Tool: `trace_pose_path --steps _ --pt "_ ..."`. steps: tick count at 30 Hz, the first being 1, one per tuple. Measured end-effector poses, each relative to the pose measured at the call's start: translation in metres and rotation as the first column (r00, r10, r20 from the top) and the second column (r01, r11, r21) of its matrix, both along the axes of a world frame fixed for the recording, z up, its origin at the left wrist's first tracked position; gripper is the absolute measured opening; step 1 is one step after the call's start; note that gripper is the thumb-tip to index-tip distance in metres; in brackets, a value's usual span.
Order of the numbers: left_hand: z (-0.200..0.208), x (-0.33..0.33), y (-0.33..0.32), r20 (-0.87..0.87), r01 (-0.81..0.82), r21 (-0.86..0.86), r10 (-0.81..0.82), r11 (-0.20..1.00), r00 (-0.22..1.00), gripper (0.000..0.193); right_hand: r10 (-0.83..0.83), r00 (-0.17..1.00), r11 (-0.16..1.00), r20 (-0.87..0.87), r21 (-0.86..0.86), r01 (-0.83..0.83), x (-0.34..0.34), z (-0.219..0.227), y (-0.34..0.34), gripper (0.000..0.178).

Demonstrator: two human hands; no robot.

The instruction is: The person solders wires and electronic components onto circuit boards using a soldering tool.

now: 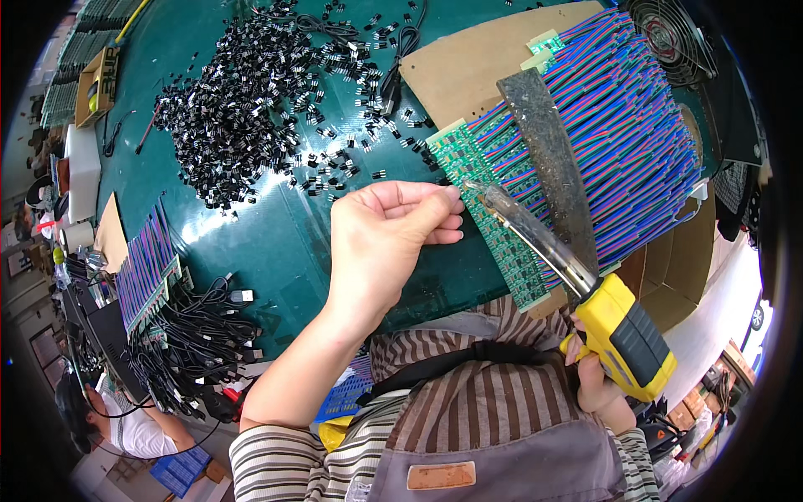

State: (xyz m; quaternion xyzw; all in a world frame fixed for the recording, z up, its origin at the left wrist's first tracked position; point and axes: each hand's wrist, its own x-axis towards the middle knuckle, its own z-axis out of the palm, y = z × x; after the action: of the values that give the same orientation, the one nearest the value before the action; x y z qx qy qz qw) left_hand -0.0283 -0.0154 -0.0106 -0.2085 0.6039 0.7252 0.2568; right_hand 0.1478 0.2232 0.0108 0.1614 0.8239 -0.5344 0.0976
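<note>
Green boards (pixel 500 251): side by side, 3 o'clock of left hand (pixel 381 230)
Left hand: pinched closed beside boards, contents can't tell
Right hand (pixel 595 385): grips yellow soldering gun (pixel 626 335), 4 o'clock of boards
Coloured wires (pixel 640 159): under metal bar (pixel 548 151), 2 o'clock of boards
Black components (pixel 238 117): heap on desk (pixel 284 284), 10 o'clock

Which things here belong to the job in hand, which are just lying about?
In the job, it seems:
soldering gun, gripped by right hand
circuit boards, at its tip
metal bar, across the wires
loose black components

Apparently lying about:
fan
open cardboard box
</note>
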Motion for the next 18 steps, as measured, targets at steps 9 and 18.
trace_pose_path --steps 9,18 --pt "0.003 0.008 0.000 -0.068 -0.025 0.022 0.026 0.999 0.997 0.019 0.003 0.997 0.999 -0.080 0.034 0.000 -0.011 0.005 -0.007 0.027" --pt "-0.002 0.002 -0.001 -0.037 -0.028 0.018 0.029 0.999 0.999 0.017 -0.006 1.000 1.000 -0.006 -0.009 0.006 0.001 -0.003 0.004 0.029"
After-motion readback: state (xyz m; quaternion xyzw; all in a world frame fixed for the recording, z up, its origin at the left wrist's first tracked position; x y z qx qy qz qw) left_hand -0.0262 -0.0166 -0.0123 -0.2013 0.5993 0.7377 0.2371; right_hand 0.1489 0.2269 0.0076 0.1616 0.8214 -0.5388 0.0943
